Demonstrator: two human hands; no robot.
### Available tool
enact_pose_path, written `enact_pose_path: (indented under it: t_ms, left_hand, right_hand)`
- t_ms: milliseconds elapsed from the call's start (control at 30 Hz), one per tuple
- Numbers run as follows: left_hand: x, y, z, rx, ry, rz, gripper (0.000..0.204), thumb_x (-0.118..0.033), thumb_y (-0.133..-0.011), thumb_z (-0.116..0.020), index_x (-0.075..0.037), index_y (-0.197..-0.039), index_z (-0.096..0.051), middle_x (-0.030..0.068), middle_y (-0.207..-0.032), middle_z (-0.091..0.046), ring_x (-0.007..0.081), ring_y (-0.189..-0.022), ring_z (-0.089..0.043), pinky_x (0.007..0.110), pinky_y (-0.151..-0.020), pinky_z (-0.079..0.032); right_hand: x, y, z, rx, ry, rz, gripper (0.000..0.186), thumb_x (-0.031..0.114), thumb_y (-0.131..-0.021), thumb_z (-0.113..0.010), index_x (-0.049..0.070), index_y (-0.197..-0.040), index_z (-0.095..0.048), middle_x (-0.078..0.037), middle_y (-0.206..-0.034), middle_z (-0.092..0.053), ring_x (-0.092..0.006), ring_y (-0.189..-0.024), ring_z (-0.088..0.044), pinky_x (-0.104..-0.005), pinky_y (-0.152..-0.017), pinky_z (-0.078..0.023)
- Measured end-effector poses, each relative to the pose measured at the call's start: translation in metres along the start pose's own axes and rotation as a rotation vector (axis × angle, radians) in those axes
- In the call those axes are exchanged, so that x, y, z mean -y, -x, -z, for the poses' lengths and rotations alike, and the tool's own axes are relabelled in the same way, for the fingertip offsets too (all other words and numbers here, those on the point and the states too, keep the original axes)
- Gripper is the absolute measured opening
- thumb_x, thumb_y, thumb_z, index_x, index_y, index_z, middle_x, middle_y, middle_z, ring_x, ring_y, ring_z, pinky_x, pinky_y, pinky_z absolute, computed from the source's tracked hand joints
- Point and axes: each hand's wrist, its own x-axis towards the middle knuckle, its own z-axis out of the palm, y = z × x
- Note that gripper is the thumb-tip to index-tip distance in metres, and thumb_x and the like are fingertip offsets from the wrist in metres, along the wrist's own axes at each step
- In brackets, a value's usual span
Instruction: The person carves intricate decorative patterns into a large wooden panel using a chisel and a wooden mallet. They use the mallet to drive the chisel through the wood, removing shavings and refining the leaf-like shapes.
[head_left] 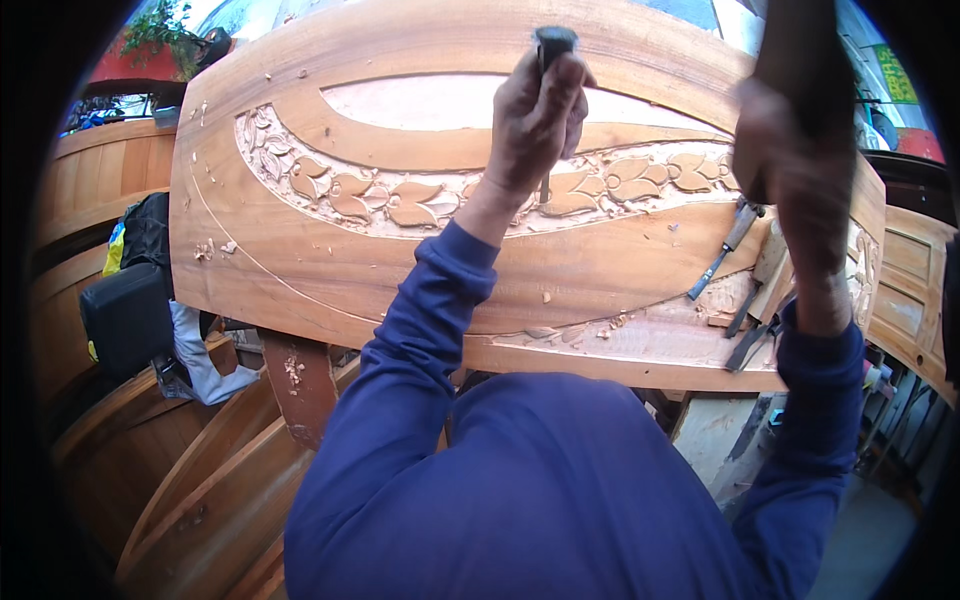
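Observation:
My left hand [532,128] is wrapped round an upright carving chisel [556,40]. The handle's dark top sticks out above my fist, and the blade's lower end meets the carved flower band [412,203]. That band, with raised tulip-like blossoms and leaves, curves across a large brown wooden panel [330,268]. Raised at the right, my right hand [768,150] grips a dark mallet [808,60]; both are blurred by motion. The mallet's exact shape cannot be made out. It is apart from the chisel.
Near the panel's right front lie several more chisels [722,250] and a wood block [772,265]. Wood shavings [205,250] are scattered over the panel. A black padded object [125,315] stands left of it, with wooden boards [215,490] below. Panelled wood [912,285] stands far right.

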Motion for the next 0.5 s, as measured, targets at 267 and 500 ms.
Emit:
enact_pose_path:
  t_ms: [267,500]
  left_hand:
    - [-0.002,0.013,0.014,-0.05,0.046,-0.001,0.019,-0.023,-0.108,-0.061,-0.004,-0.107,-0.06,-0.0029,-0.077,-0.058,0.0028,-0.052,-0.047,0.021,-0.046,-0.039]
    - [-0.068,0.054,0.082,-0.58,0.094,-0.4,0.06,-0.063,-0.107,-0.039,-0.006,-0.12,-0.053,0.002,-0.07,-0.053,0.01,-0.055,-0.05,0.023,-0.046,-0.042]
  right_hand:
    - [0.08,-0.015,-0.035,0.569,0.451,0.119,0.075,-0.004,-0.084,-0.071,0.013,-0.153,-0.049,-0.007,-0.133,-0.067,-0.0256,-0.11,-0.07,-0.0359,-0.091,-0.06]
    - [0.075,0.161,-0.025,0.107,-0.059,-0.639,0.072,-0.003,-0.085,-0.076,0.005,-0.15,-0.046,-0.009,-0.12,-0.066,-0.0189,-0.103,-0.066,-0.0338,-0.09,-0.054]
